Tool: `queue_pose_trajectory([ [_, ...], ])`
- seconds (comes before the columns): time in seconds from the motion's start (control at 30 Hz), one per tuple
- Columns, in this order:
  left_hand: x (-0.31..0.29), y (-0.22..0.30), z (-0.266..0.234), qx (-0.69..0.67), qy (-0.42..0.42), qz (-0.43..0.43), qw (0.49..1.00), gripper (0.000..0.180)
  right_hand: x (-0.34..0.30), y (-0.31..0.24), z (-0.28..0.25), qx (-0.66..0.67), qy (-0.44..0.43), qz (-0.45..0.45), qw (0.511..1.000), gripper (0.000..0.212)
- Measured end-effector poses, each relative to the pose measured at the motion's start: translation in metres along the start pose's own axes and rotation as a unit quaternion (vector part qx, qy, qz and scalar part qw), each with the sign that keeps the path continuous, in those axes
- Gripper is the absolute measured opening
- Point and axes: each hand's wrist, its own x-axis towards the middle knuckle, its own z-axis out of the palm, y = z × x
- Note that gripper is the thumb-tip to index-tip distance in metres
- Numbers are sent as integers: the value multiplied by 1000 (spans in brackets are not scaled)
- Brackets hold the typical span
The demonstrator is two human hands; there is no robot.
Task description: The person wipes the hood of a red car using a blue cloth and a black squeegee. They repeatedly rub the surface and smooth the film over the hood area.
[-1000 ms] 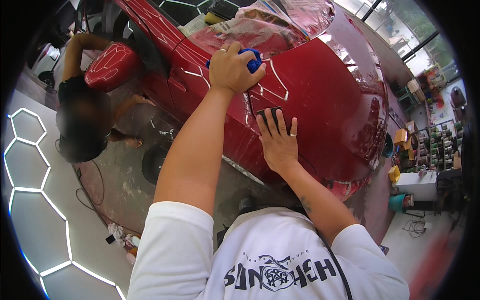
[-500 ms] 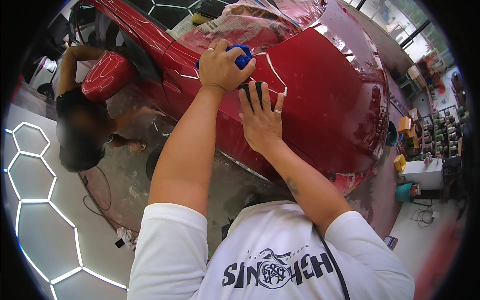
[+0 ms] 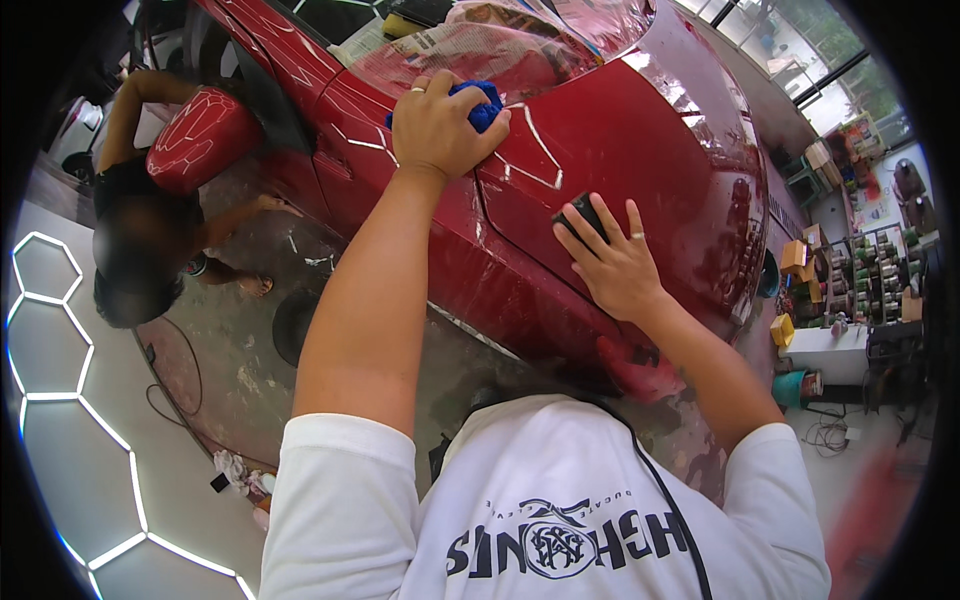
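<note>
My left hand (image 3: 440, 130) is closed round a bunched blue cloth (image 3: 487, 112) and rests on the red car (image 3: 650, 150), just below the newspaper and plastic sheeting (image 3: 460, 55) on it. To its right and nearer to me, my right hand (image 3: 618, 262) lies with fingers spread over a small black block (image 3: 580, 214). The fingers press the block against the car's curved red panel, close to a panel seam. Most of the block's underside is hidden. White light reflections and wet-looking streaks show on the paint.
At the left, another person (image 3: 140, 230) crouches beside the car's red side mirror (image 3: 205, 138). A dark cord (image 3: 195, 375) lies on the floor. Hexagonal light strips (image 3: 75, 398) glow at far left. On the right stand shelves of bottles (image 3: 878, 275), a yellow container (image 3: 782, 329) and a teal bucket (image 3: 790, 388).
My right hand has slid to the right and toward me along the panel with the black block. My left hand stays with the cloth at nearly the same spot. The view has shifted slightly.
</note>
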Motion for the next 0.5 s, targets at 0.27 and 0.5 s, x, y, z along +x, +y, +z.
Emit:
queue_pose_trajectory([
  [0.27, 4, -3, -6, 25, -36, -4, 999, 33, 26, -10, -15, 61, -25, -2, 998, 60],
  [0.5, -2, -1, 2, 24, -36, -5, 999, 34, -169, 64, -15, -13, -32, -63, 997, 55],
])
